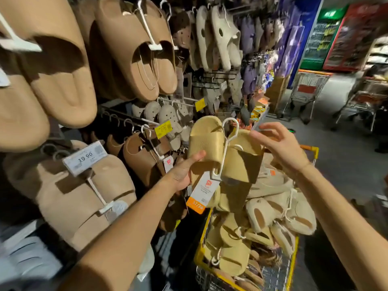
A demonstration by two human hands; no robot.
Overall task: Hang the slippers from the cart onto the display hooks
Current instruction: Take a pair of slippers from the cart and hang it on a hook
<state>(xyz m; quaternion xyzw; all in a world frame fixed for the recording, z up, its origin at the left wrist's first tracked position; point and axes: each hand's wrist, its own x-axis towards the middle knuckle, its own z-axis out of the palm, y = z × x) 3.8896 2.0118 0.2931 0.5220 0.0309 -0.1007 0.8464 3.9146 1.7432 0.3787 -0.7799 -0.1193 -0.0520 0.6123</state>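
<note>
left hand (184, 171) wrapped round the sole of a yellow slipper pair (220, 152), thumb across the front, fingers hidden behind; held up just above the cart (201, 248), clear of the heap, presumably so that nothing snags.

pair joined on a white plastic hanger (225, 148), its curled top standing up between the two hands: kept upright and free, most likely so it can be slipped over a display hook. grip low on the slipper, not on the hanger, which leaves that curl unobstructed.

right hand (281, 143) just beside the right slipper of the pair, fingers spread and loosely bent, closed on nothing that shows; possibly steadying or turning the pair, whether it touches is hard to tell. hands apart, the hanger between them.

white-and-orange tag (201, 192) dangling below the left hand, hung from the pair.

below and to the right of the hands, more pale slippers piled (273, 213) in the cart, loose and tangled on their own hangers, clearly dumped for transport rather than display.

left of the left hand, display hooks (117, 119): a rod with a few bare white hanger loops, then brown sandals (144, 156) and a yellow price label (163, 129). above and far left, tan slippers (134, 51) hanging toe-down on identical hangers, showing how the pair should end up.

judged stage: pair lifted out, not yet hung; next move likely a swing left, curl leading, toward a rail with room. which hook suits this colour cannot be told.
</note>
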